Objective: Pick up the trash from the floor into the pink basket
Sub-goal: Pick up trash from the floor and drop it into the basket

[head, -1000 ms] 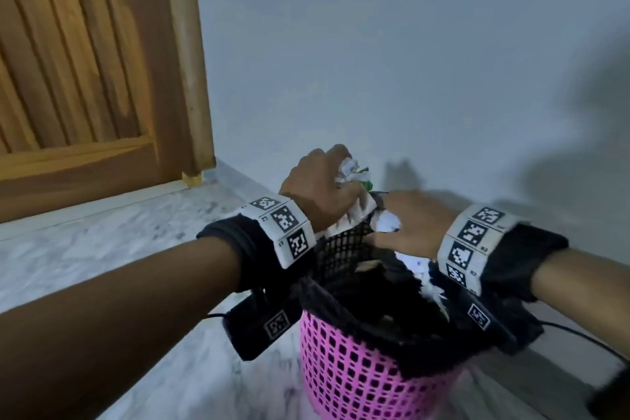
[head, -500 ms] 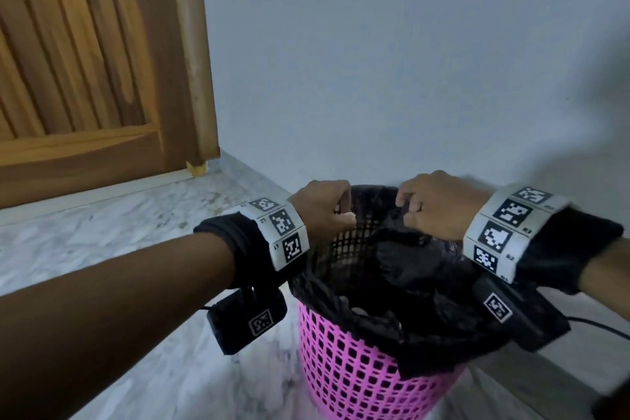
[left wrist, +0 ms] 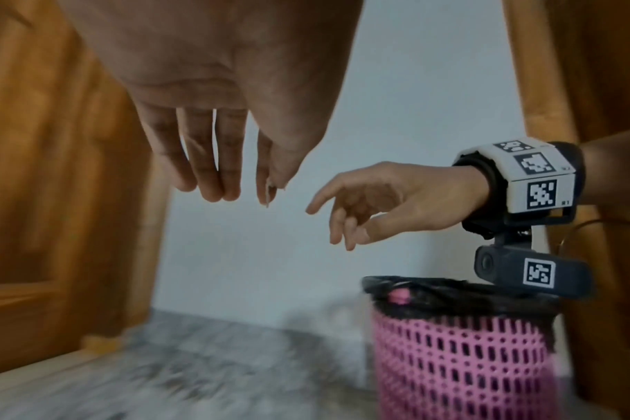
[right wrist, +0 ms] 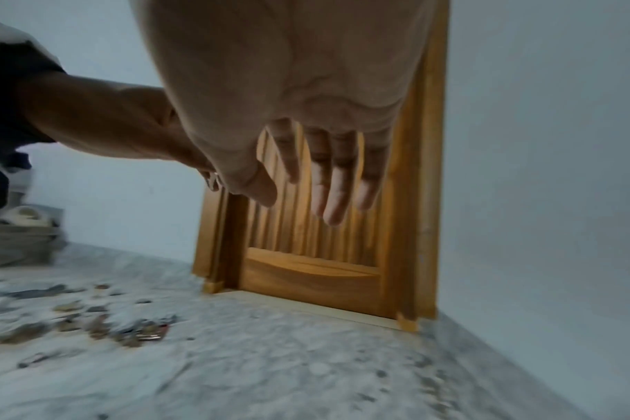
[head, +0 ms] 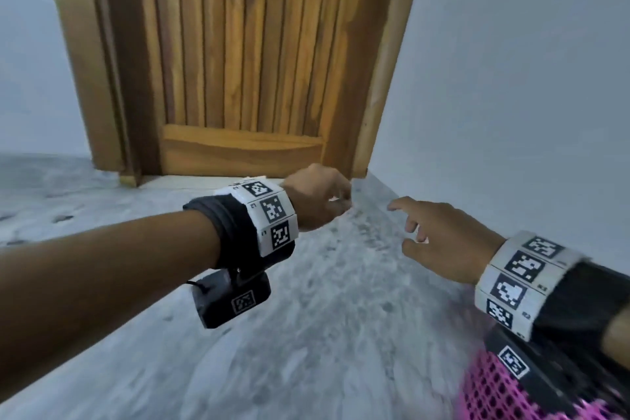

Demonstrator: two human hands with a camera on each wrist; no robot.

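The pink basket (head: 491, 392), lined with a black bag (left wrist: 450, 292), stands on the floor at the lower right of the head view, partly hidden by my right wrist. My left hand (head: 341, 201) hovers over the floor in front of the door, fingers hanging loose and holding nothing (left wrist: 241, 196). My right hand (head: 402, 225) reaches forward beside it, fingers relaxed and empty (right wrist: 299, 204); in the left wrist view the right hand (left wrist: 335, 227) is above and left of the basket rim. Scattered trash (right wrist: 90, 324), blurred brown and grey scraps, lies on the floor at the left of the right wrist view.
A wooden door (head: 245, 54) in its frame stands straight ahead, with a pale wall (head: 511, 78) meeting it at the right. The marble floor (head: 306, 334) stretches between me and the door. Folded cloth or bedding (right wrist: 15, 241) lies at the far left.
Both hands have let go of the black bag at the basket rim and swung left toward the door. The view has turned left, so the basket now sits at the lower right.
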